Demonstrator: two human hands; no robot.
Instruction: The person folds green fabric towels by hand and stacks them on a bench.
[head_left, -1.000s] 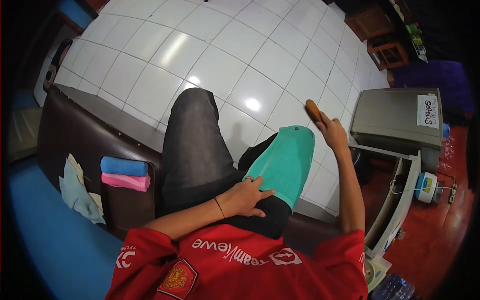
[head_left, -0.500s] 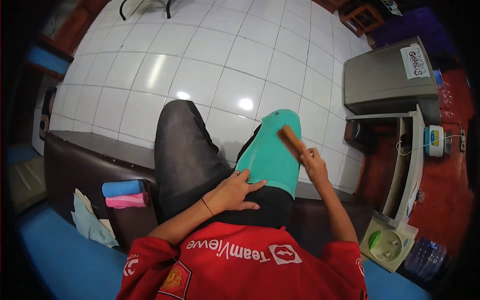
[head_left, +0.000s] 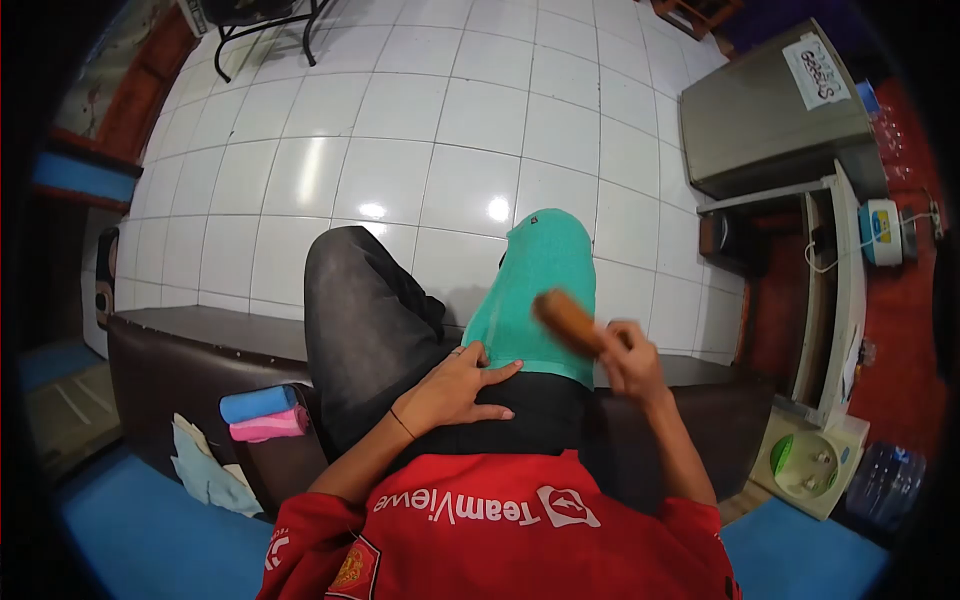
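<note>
A green cloth (head_left: 535, 270) lies spread over my thigh on the right, up to the knee. My left hand (head_left: 458, 388) rests at the cloth's near edge, fingers apart, its fingertips pressing on the fabric and the black trousers. A brown brush (head_left: 568, 322), slightly blurred, is in my right hand (head_left: 632, 364), whose fingers are wrapped round its handle. The brush is over the lower right part of the cloth; whether it touches the fabric I cannot tell.
On the brown bench (head_left: 190, 350) to the left sit a blue rolled cloth (head_left: 258, 403), a pink one (head_left: 268, 424) and a pale cloth (head_left: 207, 472). A water dispenser (head_left: 810, 462) and grey cabinet (head_left: 775, 115) stand at right; a chair (head_left: 262, 20) is beyond.
The brush and my right hand have moved down the cloth, toward my body. My left hand stays at the cloth's near edge. The camera view has shifted slightly.
</note>
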